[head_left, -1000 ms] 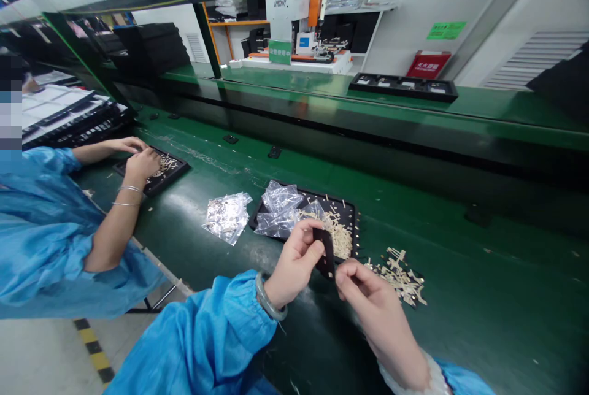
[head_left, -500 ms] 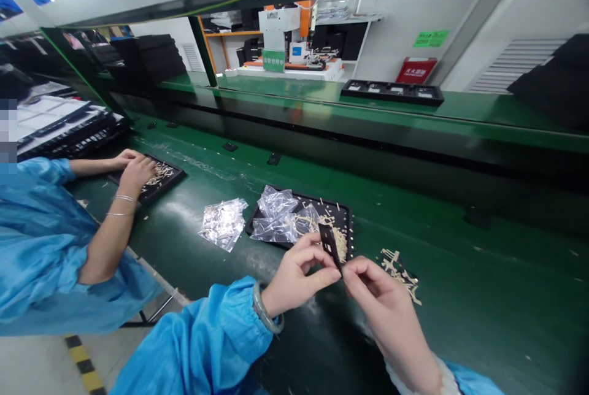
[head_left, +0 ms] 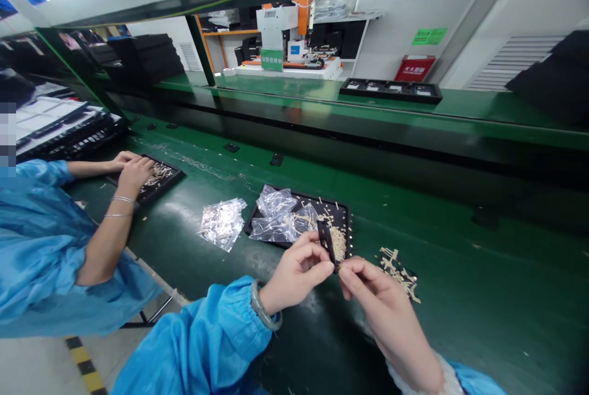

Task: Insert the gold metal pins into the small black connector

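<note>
open: bench [head_left: 464, 303] right of loose pieces [head_left: 399, 276] | blocking ahead: black panel [head_left: 326, 240], tray [head_left: 341, 216], bags [head_left: 276, 227]

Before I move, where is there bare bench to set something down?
Widest: the bench right of the loose pile, nearly bare. Smaller: between the co-worker's tray and the loose bags. Crowded: the nearer tray, holding bags and pale bits, with the left hand and right hand in front.

The clear bags [head_left: 223, 223] look glossy plastic, the black piece [head_left: 326, 239] matt, the tabletop [head_left: 478, 303] smooth.
</note>
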`<state>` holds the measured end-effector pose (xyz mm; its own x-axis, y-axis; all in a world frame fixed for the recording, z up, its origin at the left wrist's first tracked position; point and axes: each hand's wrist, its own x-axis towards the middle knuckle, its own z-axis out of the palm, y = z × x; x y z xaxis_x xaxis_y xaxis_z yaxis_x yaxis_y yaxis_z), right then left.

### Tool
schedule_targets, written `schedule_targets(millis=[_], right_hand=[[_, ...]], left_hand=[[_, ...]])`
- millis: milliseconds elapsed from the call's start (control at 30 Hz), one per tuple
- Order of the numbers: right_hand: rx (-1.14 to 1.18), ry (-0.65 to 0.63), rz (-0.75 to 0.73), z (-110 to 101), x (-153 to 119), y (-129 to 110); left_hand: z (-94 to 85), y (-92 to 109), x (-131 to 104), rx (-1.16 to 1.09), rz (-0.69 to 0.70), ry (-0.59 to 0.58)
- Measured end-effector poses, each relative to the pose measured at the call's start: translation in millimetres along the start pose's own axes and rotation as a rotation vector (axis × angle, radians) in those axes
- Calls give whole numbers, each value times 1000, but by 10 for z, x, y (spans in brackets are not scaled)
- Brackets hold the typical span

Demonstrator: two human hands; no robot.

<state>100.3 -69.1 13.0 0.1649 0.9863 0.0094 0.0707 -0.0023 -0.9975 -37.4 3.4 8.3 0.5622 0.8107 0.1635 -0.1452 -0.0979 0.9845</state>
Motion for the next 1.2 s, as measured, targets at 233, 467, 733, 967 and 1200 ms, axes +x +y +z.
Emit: schedule_targets(millis=[233, 467, 733, 967, 1200], right_hand=[[-81, 23, -78, 6, -23, -33], [-102, 102, -125, 23, -31, -69], [-111, 92, -173, 2, -19, -62], [-144, 92, -230, -18, -18, -66], [-415, 202, -562, 11, -48, -94]], left_hand=[[12, -30, -7, -44, 14, 32], [36, -84, -13, -210, 24, 104], [53, -41, -29, -212, 49, 149], [28, -77, -54, -80, 117, 171], [26, -78, -72, 75, 227, 202]])
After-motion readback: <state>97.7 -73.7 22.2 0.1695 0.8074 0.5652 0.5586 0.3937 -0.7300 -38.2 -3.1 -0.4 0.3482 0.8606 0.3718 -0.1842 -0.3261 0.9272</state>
